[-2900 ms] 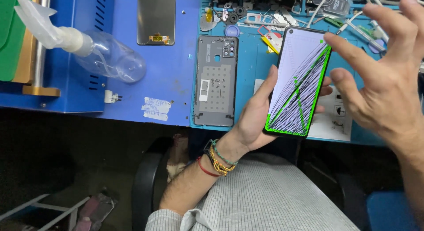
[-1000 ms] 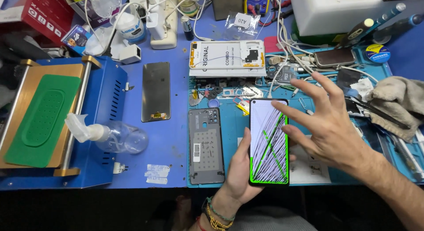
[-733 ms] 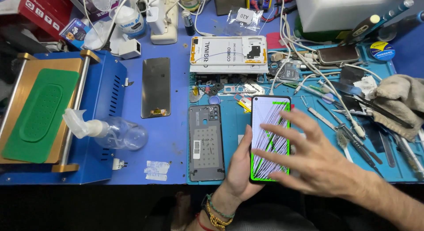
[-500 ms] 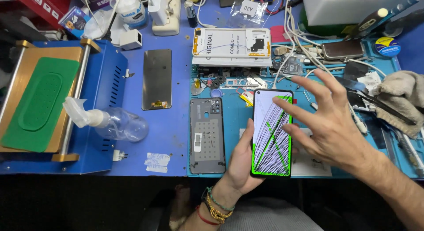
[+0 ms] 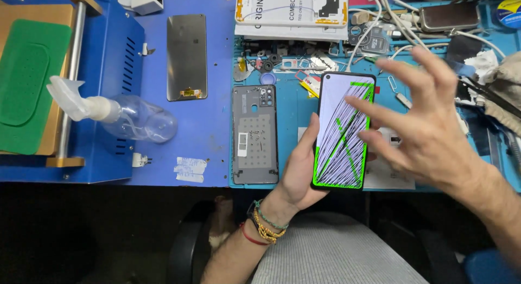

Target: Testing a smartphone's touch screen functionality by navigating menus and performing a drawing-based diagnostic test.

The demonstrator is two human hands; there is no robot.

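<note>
Glowing with green and dark lines across its pale screen, the phone (image 5: 343, 131) stands upright in the left hand (image 5: 299, 173), just over the front edge of the light-blue mat (image 5: 293, 107). The left fingers wrap behind it, thumb up along its left side, a firm clasp on the body. The right hand (image 5: 429, 129) hovers over the right half of the screen, fingers spread and loose, gripping nothing; whether a fingertip touches the glass I cannot tell. Beaded bracelets (image 5: 263, 227) sit on the left wrist. Just left of the phone, a grey back cover (image 5: 255, 135) lies flat on the mat, reaching its front edge. Further left, on the dark-blue bench (image 5: 211, 148), a dark display panel (image 5: 186, 57) lies flat towards the back, with a strip of white tape (image 5: 190, 169) near the front edge. A clear spray bottle (image 5: 127, 116) lies on its side on the blue machine (image 5: 116, 61), whose green pad (image 5: 27, 86) fills the far left. At the back edge sits a white box (image 5: 292, 10), with small parts and cables (image 5: 380, 23) scattered beside it.
</note>
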